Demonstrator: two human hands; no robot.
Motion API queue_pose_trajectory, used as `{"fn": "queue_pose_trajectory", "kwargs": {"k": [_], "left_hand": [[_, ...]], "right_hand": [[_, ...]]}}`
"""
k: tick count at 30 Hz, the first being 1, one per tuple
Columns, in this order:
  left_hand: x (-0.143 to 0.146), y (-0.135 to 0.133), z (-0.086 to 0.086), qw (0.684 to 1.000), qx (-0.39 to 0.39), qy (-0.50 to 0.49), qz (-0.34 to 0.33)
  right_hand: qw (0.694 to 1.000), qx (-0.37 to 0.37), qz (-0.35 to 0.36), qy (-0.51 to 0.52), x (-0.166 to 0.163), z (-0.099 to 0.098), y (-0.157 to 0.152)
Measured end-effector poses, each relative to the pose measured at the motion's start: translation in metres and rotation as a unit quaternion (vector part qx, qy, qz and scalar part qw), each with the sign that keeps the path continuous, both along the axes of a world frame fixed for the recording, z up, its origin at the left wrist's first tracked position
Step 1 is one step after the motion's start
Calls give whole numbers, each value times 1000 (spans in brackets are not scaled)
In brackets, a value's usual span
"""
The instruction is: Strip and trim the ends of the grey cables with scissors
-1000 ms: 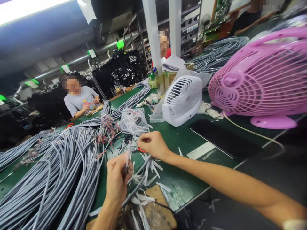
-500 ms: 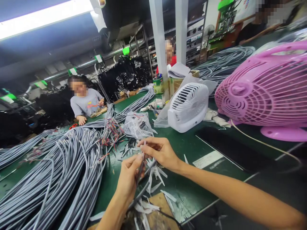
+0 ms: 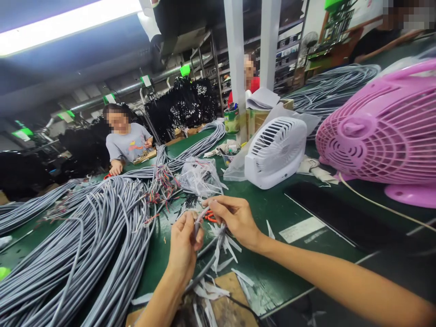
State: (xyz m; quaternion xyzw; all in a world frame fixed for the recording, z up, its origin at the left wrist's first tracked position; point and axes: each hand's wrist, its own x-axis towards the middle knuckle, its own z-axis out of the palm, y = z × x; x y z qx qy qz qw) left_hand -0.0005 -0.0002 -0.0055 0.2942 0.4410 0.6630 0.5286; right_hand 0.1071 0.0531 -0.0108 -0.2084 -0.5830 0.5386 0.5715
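Both my hands are together over the table, working at the stripped end of a grey cable. My left hand is closed, pinching the cable near its end. From the other side, the thumb and fingertips of my right hand pinch the pale, frayed end. An orange-red handle-like piece shows just behind my fingers; its kind cannot be made out. Strips of white wrapping lie under and beside my right hand. The rest of the cable runs down past my left wrist toward a wooden board.
A large pile of grey cables spreads over the left. Beyond my hands lies a clear plastic bag. A white fan, a pink fan and a dark flat panel occupy the right. A co-worker sits across the table.
My hands have drawn slightly apart along the cable end, and the orange-red piece now shows between them. The whole view has shifted a little, moving the background rightward.
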Motion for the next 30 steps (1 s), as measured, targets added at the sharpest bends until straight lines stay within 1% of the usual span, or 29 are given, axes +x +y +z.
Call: {"fn": "queue_pose_trajectory", "kwargs": {"k": [2,4,8,11,13,16,19,21,24,26,28,30], "left_hand": [[-2,-1,2,999,9,-19,-36],[-5,-2,6,997,18,-48,-55],[-12,-6,15,991,21,-125,-52],[-16,-7,18,987,25,-151,-50],[-16,-5,16,992,22,-116,-40],[-16,-1,12,1000,-4,10,-26],[-16,2,8,991,-14,116,-62],[-17,2,8,986,-1,144,-81],[-18,0,9,983,17,158,-89],[-20,-1,8,981,28,173,-80],[-22,-2,7,979,42,195,-48],[-23,-3,6,975,53,217,-7]], "right_hand": [[1000,-27,14,9,-1,0,3],[998,-60,24,21,-2,0,6],[993,-108,20,51,-1,2,11],[993,-101,10,52,0,4,13],[996,-78,1,45,0,4,13],[998,-39,-25,32,2,3,13],[999,-9,-38,20,4,3,13],[1000,22,-7,-4,4,4,12],[992,76,73,-70,4,4,10],[985,98,92,-108,5,4,8],[984,109,62,-126,6,4,7],[984,121,10,-132,8,4,7]]}}
